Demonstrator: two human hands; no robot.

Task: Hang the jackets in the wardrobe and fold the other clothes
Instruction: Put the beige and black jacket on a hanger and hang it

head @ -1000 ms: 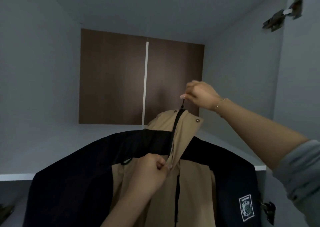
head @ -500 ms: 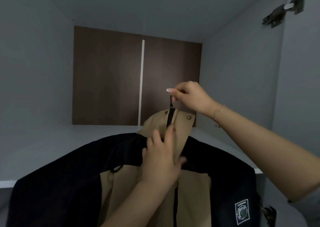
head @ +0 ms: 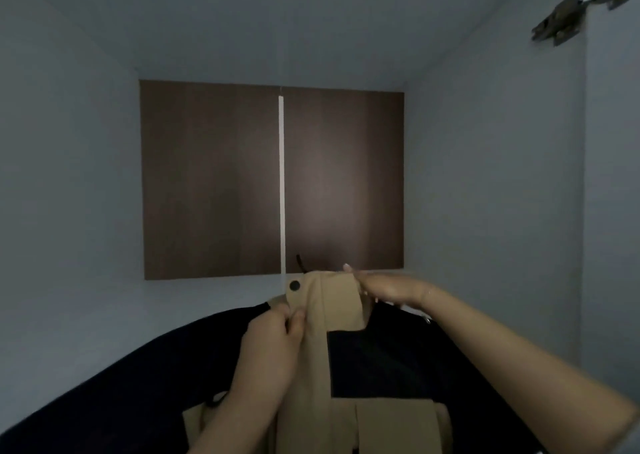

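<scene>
Change: zip pull no longer pinched; right hand (head: 388, 289) now lies along the collar (head: 337, 301) top.
Left grip: left hand (head: 273, 346) pinches the collar's left edge below the snap (head: 294, 285).
Right grip: fingers straight, touching the collar.
Jacket (head: 381, 360): below both hands, inside the wardrobe (head: 86, 211).
Room: grey walls, brown back panel (head: 214, 176).

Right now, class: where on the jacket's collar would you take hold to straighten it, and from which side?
Pinch the tan collar at its two upright side edges, one hand per side, from the front. It stands as a stiff flap above the dark shoulders, and the left hand and right hand already sit there.
</scene>
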